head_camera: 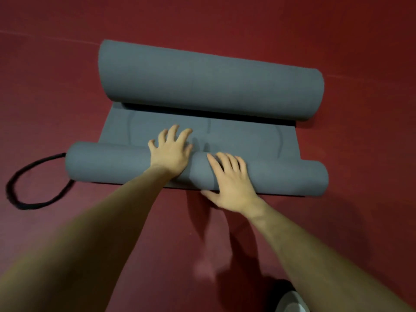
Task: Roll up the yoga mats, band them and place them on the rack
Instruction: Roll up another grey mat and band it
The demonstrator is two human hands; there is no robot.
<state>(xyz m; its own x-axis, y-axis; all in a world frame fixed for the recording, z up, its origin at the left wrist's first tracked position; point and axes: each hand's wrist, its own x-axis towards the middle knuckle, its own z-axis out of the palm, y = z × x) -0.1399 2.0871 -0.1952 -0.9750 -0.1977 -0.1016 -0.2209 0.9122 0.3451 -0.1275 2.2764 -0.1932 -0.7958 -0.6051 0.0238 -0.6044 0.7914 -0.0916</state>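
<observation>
**A:** Rolling step, judging by the hands. Left hand (171,152) lay flat over the near roll (270,176), fingers (177,134) spread wide and straight, tips reaching past it onto the flat stretch (236,134) of mat. It held nothing, only pressed.

**B:** Right one?

**A:** Right hand (231,183) was also spread, palm on top of the same roll, thumb (208,194) low at the near edge by the floor (202,23). No curl round anything. Both sat close together near the roll's middle, so the ends had no support.

**B:** Where was the mat overall?

**A:** Grey yoga mat (209,82) lay on the red floor. The near end was wound into a tight roll under the hands. The far end curled up by itself into a big loose arc, with a short flat section between the two. The near roll looked uneven: its left part sat a bit further forward than its right.

**B:** Band?

**A:** Black strap (27,183) lay looped on the floor just left of the roll's left end, one end running under or behind it, couldn't tell which. Not yet on the mat. No rack in view.

**B:** Next move?

**A:** My read: push the roll forward evenly across the flat section and flatten that far curl as it arrives. Wider hand spacing would probably help, or the ends could telescope. Banding comes after.
</observation>
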